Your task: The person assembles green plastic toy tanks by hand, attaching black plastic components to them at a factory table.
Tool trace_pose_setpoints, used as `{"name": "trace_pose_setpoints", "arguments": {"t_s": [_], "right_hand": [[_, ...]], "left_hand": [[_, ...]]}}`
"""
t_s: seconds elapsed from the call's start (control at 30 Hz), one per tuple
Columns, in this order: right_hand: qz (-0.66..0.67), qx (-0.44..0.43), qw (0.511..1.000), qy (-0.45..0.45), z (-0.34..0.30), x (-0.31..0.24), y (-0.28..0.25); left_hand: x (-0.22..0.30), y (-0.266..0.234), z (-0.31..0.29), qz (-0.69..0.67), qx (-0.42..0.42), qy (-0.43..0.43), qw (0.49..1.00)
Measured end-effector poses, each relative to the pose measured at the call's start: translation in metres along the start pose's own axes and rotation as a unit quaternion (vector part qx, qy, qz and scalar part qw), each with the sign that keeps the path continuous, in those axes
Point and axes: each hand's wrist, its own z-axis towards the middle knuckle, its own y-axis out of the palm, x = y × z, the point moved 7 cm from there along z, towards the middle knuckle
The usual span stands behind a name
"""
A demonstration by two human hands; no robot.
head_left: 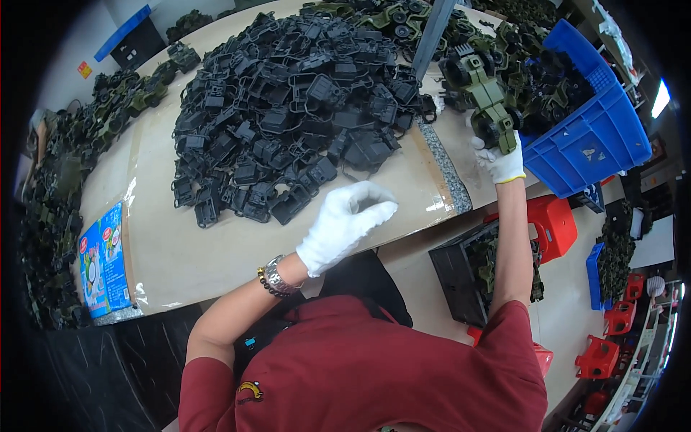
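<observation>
My right hand, in a white glove, is closed around one end of a green toy vehicle with dark wheels. It holds the vehicle at the right of the table, beside the blue crate. My left hand, also white-gloved, hovers over the table's near edge with its fingers curled toward the thumb into a loop. Nothing shows between those fingertips. Just beyond this hand lies a large heap of black plastic frame-like parts, the nearest of them apart from the glove.
At right stands a blue crate with green toy vehicles. A grey metal post rises at the table's far side. More vehicles line the left edge. Below the table's right edge are a black crate and a red stool.
</observation>
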Motion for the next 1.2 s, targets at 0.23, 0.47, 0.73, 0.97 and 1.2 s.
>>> {"name": "trace_pose_setpoints", "arguments": {"t_s": [0.23, 0.47, 0.73, 0.97, 1.2], "right_hand": [[-0.459, -0.040, 0.857, -0.230, -0.059, 0.062, 0.186], [-0.714, -0.052, 0.563, -0.414, -0.007, 0.038, 0.176], [-0.896, 0.053, 0.436, -0.062, 0.140, 0.057, 0.045], [-0.629, 0.262, 0.658, -0.319, 0.007, 0.061, 0.055], [-0.724, 0.269, 0.591, -0.232, -0.078, 0.074, 0.053]], "left_hand": [[0.008, -0.004, 0.001, -0.311, 0.058, 0.093, 0.944], [-0.008, -0.045, -0.035, -0.411, 0.150, 0.015, 0.899], [-0.026, -0.050, -0.070, -0.382, 0.175, 0.005, 0.907], [-0.033, -0.065, -0.076, -0.414, 0.204, -0.013, 0.887], [-0.032, -0.067, -0.060, -0.414, 0.188, -0.028, 0.890]]}}
